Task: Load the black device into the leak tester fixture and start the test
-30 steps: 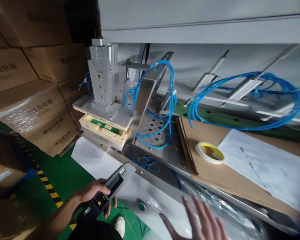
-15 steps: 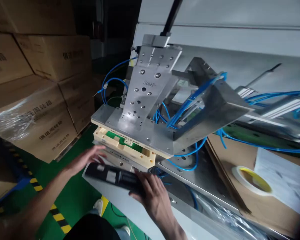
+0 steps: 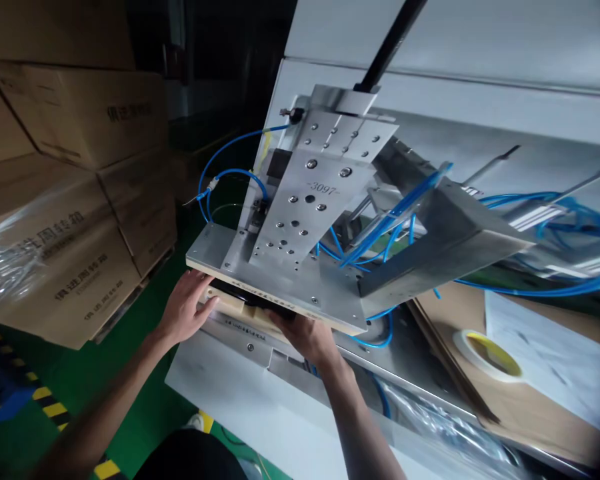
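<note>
Both hands work at the near side of a metal press fixture. A long black housing (image 3: 237, 295) lies in the narrow gap between the cream-coloured nest block (image 3: 227, 307) below and the flat metal plate (image 3: 300, 279) above; only its near edge shows, so I cannot tell whether it is fully seated. The left hand (image 3: 185, 310) is at the left end of the nest block, its thumb along the block's near edge and its fingertips reaching under the plate. The right hand (image 3: 307, 337) is at the right part of the gap, thumb against the housing, other fingers hidden below the plate. The hands are well apart from each other; whether either is clamped on the housing, I cannot tell.

Above the plate rises a metal upright (image 3: 325, 193) marked 3097, with a black rod (image 3: 395, 43) at its top. Blue tubing (image 3: 235, 137) loops to its left, and an angled metal bracket (image 3: 445, 243) stands to its right. Farther right, a roll of tape (image 3: 500, 353) lies on brown cardboard (image 3: 523, 410), beside a white sheet (image 3: 550, 357). Cartons (image 3: 125, 123) are stacked on the left.
</note>
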A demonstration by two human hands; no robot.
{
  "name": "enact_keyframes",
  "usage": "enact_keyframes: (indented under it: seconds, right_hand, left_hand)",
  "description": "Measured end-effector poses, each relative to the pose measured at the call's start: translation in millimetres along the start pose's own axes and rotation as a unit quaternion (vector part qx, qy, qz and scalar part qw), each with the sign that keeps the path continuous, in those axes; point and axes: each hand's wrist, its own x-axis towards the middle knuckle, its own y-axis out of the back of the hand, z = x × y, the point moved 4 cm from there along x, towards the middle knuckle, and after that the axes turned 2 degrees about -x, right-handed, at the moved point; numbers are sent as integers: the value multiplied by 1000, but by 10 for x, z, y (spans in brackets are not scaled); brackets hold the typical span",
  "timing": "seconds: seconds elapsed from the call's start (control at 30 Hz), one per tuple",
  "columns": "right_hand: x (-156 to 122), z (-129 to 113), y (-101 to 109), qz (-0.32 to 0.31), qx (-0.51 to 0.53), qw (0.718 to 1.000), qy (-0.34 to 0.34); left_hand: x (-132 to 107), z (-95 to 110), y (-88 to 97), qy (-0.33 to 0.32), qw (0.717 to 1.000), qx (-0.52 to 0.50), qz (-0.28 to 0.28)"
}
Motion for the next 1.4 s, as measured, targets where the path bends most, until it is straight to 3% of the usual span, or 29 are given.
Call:
enact_keyframes:
  seconds: [0.13, 0.27, 0.4, 0.53, 0.6, 0.73, 1.07, 1.23, 1.33, 1.4]
  right_hand:
    - [46, 4, -55, -64, 13, 998, 2]
    - [31, -18, -31, -53, -21, 998, 5]
    - [-133, -177, 43, 24, -87, 995, 37]
    - [-441, -412, 91, 155, -185, 970, 26]
    - [-555, -495, 60, 188, -196, 962, 24]
    - [-615, -531, -12, 196, -172, 965, 21]
    - [-693, -557, -56, 144, -82, 985, -44]
    - [-706, -621, -18, 155, -40, 986, -55]
    - [-901, -740, 32, 182, -21, 981, -66]
    - [-1192, -851, 41, 200, -11, 977, -66]
  left_hand:
    - [60, -26, -75, -26, 998, 46, -29]
    - [21, -32, -90, -59, 994, 94, -2]
    - [-26, -47, -86, -78, 990, 121, 8]
    - [-91, -68, -73, -86, 985, 146, 17]
    - [-111, -68, -71, -97, 982, 160, 20]
    - [-94, -70, -45, -108, 980, 165, 20]
    - [-210, -157, -3, -115, 988, 106, -1]
    - [-178, -202, 54, -134, 984, 116, 2]
    - [-299, -205, 135, -149, 983, 106, 24]
    - [-523, -174, 158, -145, 982, 95, 72]
